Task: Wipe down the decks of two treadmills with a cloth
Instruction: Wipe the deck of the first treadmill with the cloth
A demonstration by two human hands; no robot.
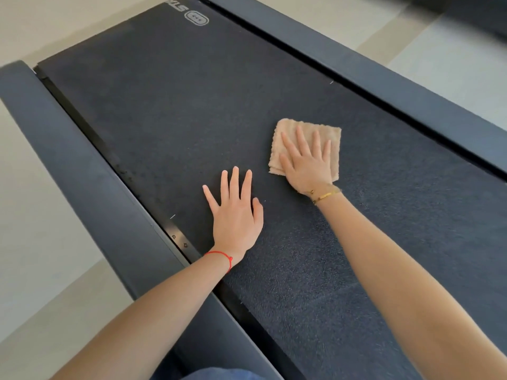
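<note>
Head view, looking down along a treadmill. The belt is dark and finely textured, running from lower right to upper left, with a white logo printed near its far end.

Right hand: flat, fingers straight and spread, pressing down on a folded beige cloth. The cloth lies on the belt, nearer the right side rail than the left one (it does not touch either rail). Fingers are not curled round the cloth; palm and fingers simply rest on top. A gold bracelet sits on that wrist.

Left hand: flat on the bare belt, fingers straight and spread, holding nothing. It lies just beside the cloth, not touching it, and nearer the left side rail. A red string circles that wrist.

Both forearms are bare and reach in from the bottom edge.

Pale floor shows on both sides of the treadmill. A dark blurred object sits at the top right corner; cannot tell what it is.
</note>
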